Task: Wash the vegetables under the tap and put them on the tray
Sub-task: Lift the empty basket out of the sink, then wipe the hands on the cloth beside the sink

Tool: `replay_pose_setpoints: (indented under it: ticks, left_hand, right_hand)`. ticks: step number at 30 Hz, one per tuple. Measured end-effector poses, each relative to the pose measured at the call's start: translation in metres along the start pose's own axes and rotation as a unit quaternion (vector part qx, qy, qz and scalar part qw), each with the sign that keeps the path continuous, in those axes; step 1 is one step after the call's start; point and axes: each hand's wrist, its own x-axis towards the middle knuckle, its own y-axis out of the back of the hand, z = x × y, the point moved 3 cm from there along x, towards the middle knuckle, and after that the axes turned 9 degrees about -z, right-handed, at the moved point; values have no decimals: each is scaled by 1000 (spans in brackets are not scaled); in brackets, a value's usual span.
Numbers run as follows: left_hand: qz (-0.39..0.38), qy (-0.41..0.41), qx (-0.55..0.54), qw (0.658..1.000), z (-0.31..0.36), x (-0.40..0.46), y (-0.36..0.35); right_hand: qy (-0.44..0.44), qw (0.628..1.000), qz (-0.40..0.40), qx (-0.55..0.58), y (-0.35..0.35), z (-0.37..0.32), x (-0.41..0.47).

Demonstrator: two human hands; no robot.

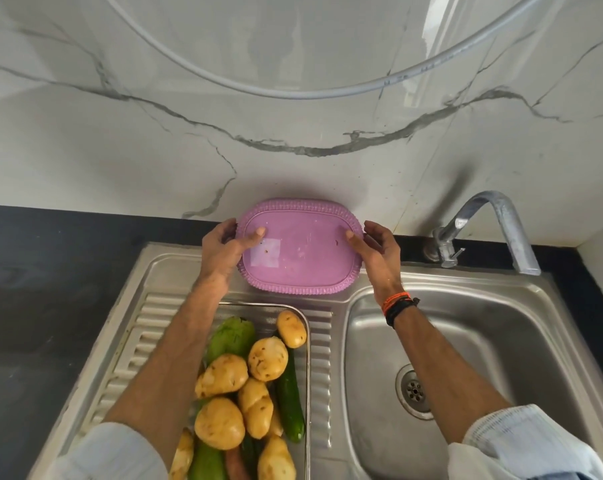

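Note:
A purple oval plastic tray [302, 261] lies at the back of the steel drainboard, against the marble wall. My left hand [225, 247] grips its left rim, thumb on the inside. My right hand [376, 249] grips its right rim the same way. The tray holds nothing but a few specks. Nearer to me, a metal mesh basket [305, 315] on the drainboard holds several potatoes [267, 358], a dark green cucumber [289, 393] and a pale green vegetable [232, 337], partly hidden by my left forearm. The steel tap [497, 223] stands back right; no water runs.
The sink basin [473, 348] with its drain [414, 391] lies to the right, below the tap. A black countertop [50, 289] runs left of the ribbed drainboard [133, 351]. A grey hose [293, 93] arcs across the marble wall above.

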Motion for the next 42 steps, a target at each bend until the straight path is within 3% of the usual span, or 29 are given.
replay_pose_setpoints:
  ticks: [9, 11, 14, 19, 28, 35, 38, 42]
  left_hand:
    - [124, -55, 60, 989, 5, -75, -30]
    - [123, -80, 72, 987, 1, -98, -53]
    - [63, -87, 80, 991, -13, -129, -104]
    - [-78, -20, 141, 987, -58, -181, -214]
    - [-310, -23, 261, 914, -142, -288, -399]
    - [-381, -143, 357, 841, -177, -348, -482]
    - [-389, -186, 379, 819, -193, -358, -500]
    - [-365, -195, 385, 825, -204, -359, -505]
  right_hand:
    - [54, 993, 40, -95, 27, -13, -64]
    - [70, 990, 39, -115, 45, -11, -87]
    - [73, 987, 58, -132, 81, -2, -121]
    - [71, 970, 91, -214, 163, 26, -184]
    - [7, 899, 175, -402, 334, 84, -305]
    - [-5, 806, 229, -546, 406, 109, -364]
    - [5, 799, 190, -570, 421, 121, -365]
    - [17, 797, 105, -594, 433, 127, -347]
